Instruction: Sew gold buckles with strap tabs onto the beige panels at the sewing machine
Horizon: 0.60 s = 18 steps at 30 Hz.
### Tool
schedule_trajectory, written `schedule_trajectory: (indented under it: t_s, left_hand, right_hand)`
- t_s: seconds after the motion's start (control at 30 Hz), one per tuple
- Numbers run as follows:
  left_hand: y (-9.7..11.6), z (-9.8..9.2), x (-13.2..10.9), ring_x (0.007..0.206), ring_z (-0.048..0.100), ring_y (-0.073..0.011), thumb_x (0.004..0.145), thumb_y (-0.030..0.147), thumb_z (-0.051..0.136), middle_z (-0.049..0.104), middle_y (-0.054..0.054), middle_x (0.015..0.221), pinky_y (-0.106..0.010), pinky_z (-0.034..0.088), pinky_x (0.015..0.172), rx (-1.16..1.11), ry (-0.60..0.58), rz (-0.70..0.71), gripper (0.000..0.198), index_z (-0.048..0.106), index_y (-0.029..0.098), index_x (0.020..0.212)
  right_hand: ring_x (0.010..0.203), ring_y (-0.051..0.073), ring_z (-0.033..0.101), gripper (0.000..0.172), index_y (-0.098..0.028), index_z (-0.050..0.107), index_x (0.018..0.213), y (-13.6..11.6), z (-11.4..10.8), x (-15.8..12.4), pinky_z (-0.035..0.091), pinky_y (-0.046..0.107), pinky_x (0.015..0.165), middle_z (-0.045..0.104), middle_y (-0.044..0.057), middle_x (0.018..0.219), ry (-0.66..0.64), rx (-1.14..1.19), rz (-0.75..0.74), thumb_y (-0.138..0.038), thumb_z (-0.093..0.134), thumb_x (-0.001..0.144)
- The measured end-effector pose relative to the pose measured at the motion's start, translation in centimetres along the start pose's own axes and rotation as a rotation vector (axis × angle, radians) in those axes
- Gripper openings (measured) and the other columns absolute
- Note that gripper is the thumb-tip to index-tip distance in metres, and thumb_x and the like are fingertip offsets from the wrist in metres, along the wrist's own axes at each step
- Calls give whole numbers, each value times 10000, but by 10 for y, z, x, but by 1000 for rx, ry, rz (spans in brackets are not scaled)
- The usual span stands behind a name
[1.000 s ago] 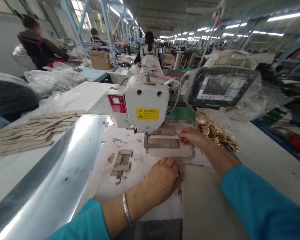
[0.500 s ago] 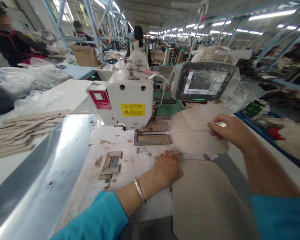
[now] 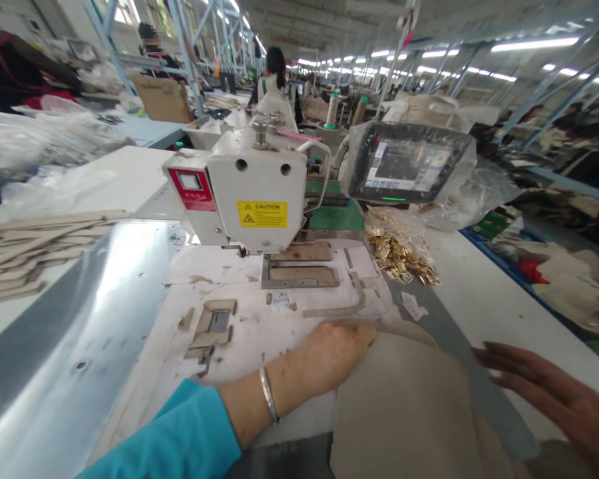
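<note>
My left hand (image 3: 337, 352), with a silver bangle on its wrist, pinches the top left edge of a beige fabric piece (image 3: 404, 399). This flat panel lies over the front right of the work plate, with the edges of other beige layers showing behind it. My right hand (image 3: 554, 392) is at the right, apart from the fabric, fingers stretched out and holding nothing. Ahead of my left hand stands a white sewing machine (image 3: 254, 193). Under its head is a metal clamp frame (image 3: 299, 283). An angled template strip (image 3: 357, 299) lies on the white sheet.
A plastic bag of gold-coloured metal buckles (image 3: 402, 256) lies beneath the control screen (image 3: 412, 163). Beige strips (image 3: 44, 246) are stacked at the left, beyond a shiny metal plate (image 3: 94, 319). Cut pieces (image 3: 579, 286) fill a blue bin at the right. People sit at stations further back.
My right hand has left the beige piece it held up beside the clamp, moving down and right and opening. The buckles behind are now uncovered. My left hand has shifted slightly downward, onto the fabric edge.
</note>
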<state>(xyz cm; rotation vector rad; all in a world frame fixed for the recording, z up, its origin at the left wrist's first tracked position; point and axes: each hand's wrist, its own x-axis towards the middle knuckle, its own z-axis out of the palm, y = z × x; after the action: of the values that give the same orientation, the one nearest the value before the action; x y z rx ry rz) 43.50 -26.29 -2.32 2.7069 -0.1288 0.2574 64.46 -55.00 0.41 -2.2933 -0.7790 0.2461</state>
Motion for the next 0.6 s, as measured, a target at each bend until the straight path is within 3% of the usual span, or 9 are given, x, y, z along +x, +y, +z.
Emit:
schedule_trajectory:
  t_s: [0.03, 0.1, 0.17, 0.3, 0.4, 0.47, 0.6]
  left_hand:
    - [-1, 1, -4, 688, 667, -192, 887, 91, 436, 674, -33, 796, -269, 504, 609, -12, 21, -43, 262, 503, 163, 1130]
    - [-4, 1, -11, 678, 676, -190, 896, 106, 431, 684, -27, 813, -264, 502, 594, -72, 66, -145, 377, 417, 172, 1267]
    - [-7, -2, -18, 721, 690, -182, 926, 131, 406, 692, -28, 842, -261, 514, 632, -181, 111, -268, 346, 404, 184, 1267]
    - [-10, -11, -27, 806, 693, -184, 956, 135, 353, 694, -50, 875, -284, 538, 720, -289, 167, -483, 272, 429, 161, 1216]
    - [-5, -15, -30, 1089, 628, -238, 908, 72, 408, 614, -140, 1238, -384, 518, 912, -36, 203, -460, 481, 351, 160, 1377]
    - [2, -16, -31, 1254, 513, -284, 907, 99, 452, 484, -144, 1418, -455, 438, 1044, 129, 207, -365, 477, 407, 170, 1377]
    - [14, -13, -37, 1302, 466, -278, 957, 285, 482, 549, -106, 1369, -432, 338, 1149, 146, 135, -250, 349, 550, 131, 1262]
  right_hand:
    - [985, 342, 689, 461, -333, 694, 1057, -4, 18, 2, 607, 460, 801, 735, 75, 1067, -97, 55, 39, -629, 638, 708]
    - [947, 326, 702, 534, -254, 680, 1088, -14, 48, 3, 594, 436, 833, 719, 98, 1114, -129, 78, 84, -581, 700, 667]
    - [930, 308, 705, 552, -227, 656, 1122, -28, 70, 1, 590, 418, 834, 715, 107, 1121, -156, 156, 89, -541, 720, 674]
    - [916, 302, 710, 423, -257, 656, 1090, -53, 83, -4, 604, 402, 785, 729, 95, 1087, -305, 374, 140, -496, 687, 742]
    - [825, 297, 722, 384, -280, 657, 1121, -67, 77, 14, 611, 386, 668, 739, 79, 1049, -294, 392, 235, -486, 621, 800]
    - [745, 285, 722, 359, -271, 665, 1123, -74, 73, 40, 595, 362, 596, 750, 77, 980, -289, 365, 271, -444, 606, 813]
    - [667, 262, 706, 300, -195, 700, 1048, -88, 80, 105, 555, 331, 563, 747, 86, 819, -338, 259, 247, -316, 577, 802]
